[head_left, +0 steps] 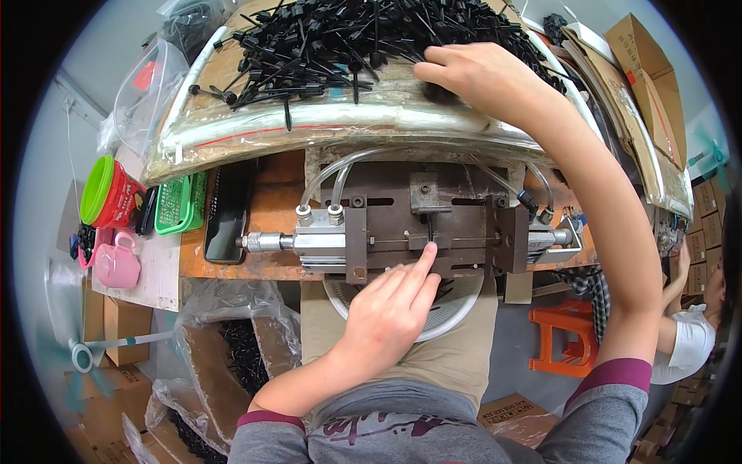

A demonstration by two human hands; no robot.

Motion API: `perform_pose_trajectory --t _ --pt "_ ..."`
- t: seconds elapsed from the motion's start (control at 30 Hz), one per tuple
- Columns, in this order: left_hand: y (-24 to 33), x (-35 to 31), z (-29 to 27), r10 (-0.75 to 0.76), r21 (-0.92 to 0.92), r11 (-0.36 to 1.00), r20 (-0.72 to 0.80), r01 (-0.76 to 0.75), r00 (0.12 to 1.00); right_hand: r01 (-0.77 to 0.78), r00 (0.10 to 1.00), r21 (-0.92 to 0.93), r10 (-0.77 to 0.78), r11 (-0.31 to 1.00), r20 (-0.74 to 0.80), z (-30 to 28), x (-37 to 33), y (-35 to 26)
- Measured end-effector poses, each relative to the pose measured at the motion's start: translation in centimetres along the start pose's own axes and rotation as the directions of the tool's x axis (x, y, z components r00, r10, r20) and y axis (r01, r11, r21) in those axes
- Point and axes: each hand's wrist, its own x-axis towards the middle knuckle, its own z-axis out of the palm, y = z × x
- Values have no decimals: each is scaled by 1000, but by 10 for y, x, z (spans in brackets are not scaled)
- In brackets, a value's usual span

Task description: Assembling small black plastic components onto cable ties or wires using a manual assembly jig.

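Note:
My left hand (390,313) lies over the front of a brown metal fixture (390,193), fingers stretched out. Its index fingertip touches a small block at the fixture's middle, where a thin black part (430,226) stands. My right hand (487,77) reaches over the near right side of a heap of black plastic pieces with long stems (332,46). The fingers there are curled in; a dark blurred shape shows beneath them, and what they hold is hidden. The heap rests on a plastic-wrapped tray (309,124) behind the fixture.
Air cylinders (321,240) with clear hoses flank the fixture on an orange-brown bench (270,193). Left are a black phone (228,209), green basket (182,203) and pink cup (117,263). A white basket (456,309) sits on my lap. An orange stool (564,336) and another person (688,340) are right.

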Motion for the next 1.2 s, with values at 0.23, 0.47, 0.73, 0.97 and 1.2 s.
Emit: perform_pose_trajectory --t 0.23,0.47,0.73,0.97,1.2 --pt "0 5 0 -22 22 1000 60 21 998 -126 908 818 398 561 -133 -8 -43 0" --pt "3 10 -12 -64 -16 998 136 67 989 -67 688 996 725 61 2 -33 -76 -26" --pt "9 30 -34 -388 -750 631 -80 201 918 -27 795 849 527 528 -302 -52 -108 -150" --pt "2 18 -35 -283 -729 665 -44 163 958 -32 804 925 559 379 -201 -46 -128 -170" --pt "13 2 -31 -222 -429 880 5 202 975 -218 674 892 722 397 -156 -47 -136 -172"
